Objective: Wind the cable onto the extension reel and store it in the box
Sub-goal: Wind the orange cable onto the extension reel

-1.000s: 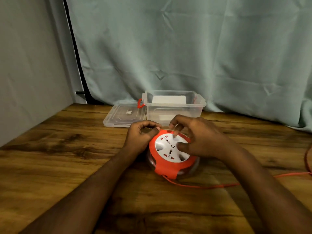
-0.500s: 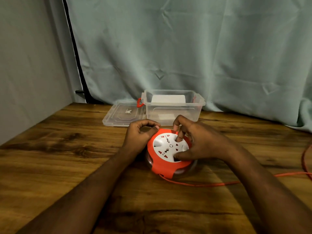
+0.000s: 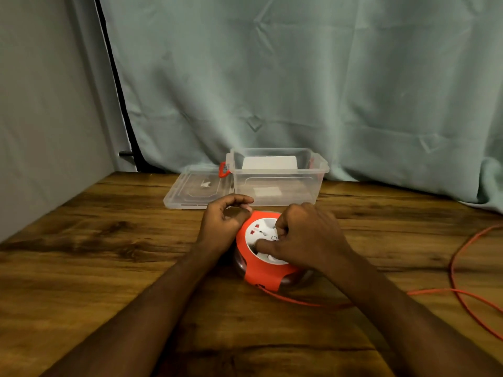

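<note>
A round orange extension reel with a white socket face [image 3: 262,250] lies flat on the brown wood-grain tabletop [image 3: 109,268], near its middle, just in front of a clear plastic storage box with red latches [image 3: 277,183]. The left hand [image 3: 224,221] sits against the reel's left rim, its fingers curled in a loose arc with the thumb tip touching the orange edge; whether that grip truly clamps the rim cannot be told. The right hand [image 3: 304,238] lies over the white face, its fingers bent down into the recesses of the face and its thumb pressed across the white disc, so this grip is closed on the centre part of the reel. A thin orange cable [image 3: 381,300] leaves the reel at its near edge, runs right along the tabletop under the right forearm, and loops up toward the right border. The box stands open and upright, with a white panel visible inside its back wall. Its clear flat lid [image 3: 197,190] lies on the tabletop touching the box's left side. A pale green curtain [image 3: 299,77] hangs behind.
</note>
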`<action>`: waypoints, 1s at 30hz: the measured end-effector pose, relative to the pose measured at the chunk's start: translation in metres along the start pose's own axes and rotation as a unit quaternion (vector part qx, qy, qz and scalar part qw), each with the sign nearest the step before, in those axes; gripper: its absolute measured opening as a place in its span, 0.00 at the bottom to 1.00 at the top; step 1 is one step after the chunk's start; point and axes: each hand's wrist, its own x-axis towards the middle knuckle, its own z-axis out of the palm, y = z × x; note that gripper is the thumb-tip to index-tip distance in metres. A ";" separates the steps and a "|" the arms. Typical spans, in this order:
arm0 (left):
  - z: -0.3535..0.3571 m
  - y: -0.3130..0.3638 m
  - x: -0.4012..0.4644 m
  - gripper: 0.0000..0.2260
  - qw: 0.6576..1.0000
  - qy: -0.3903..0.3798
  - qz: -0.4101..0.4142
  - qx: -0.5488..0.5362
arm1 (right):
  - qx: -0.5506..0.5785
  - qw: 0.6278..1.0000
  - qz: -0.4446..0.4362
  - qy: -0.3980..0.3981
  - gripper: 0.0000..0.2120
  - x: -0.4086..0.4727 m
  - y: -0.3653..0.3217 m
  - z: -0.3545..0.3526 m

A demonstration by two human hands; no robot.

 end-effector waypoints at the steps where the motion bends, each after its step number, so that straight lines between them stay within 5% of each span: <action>1: 0.001 0.000 0.000 0.08 1.000 -0.002 0.002 0.002 | -0.004 1.000 0.007 0.003 0.28 0.000 -0.003 0.002; 5: 0.001 -0.002 0.001 0.08 1.000 -0.013 0.009 0.016 | 0.000 1.000 0.005 0.001 0.25 0.001 -0.006 0.004; 9: 0.000 -0.003 0.002 0.07 1.000 -0.012 0.005 0.017 | 0.068 0.997 -0.030 -0.034 0.10 0.004 0.011 -0.014; 17: -0.001 -0.004 0.001 0.07 1.000 -0.022 -0.006 0.014 | 0.080 0.973 -0.081 -0.199 0.30 0.008 0.035 -0.026; 23: -0.001 -0.004 0.001 0.07 1.000 -0.022 -0.002 0.007 | 0.116 0.976 -0.063 -0.173 0.37 0.006 0.034 -0.031; 30: -0.001 -0.004 0.001 0.07 1.000 -0.010 0.006 0.001 | 0.053 0.991 -0.042 -0.114 0.33 0.003 0.021 -0.028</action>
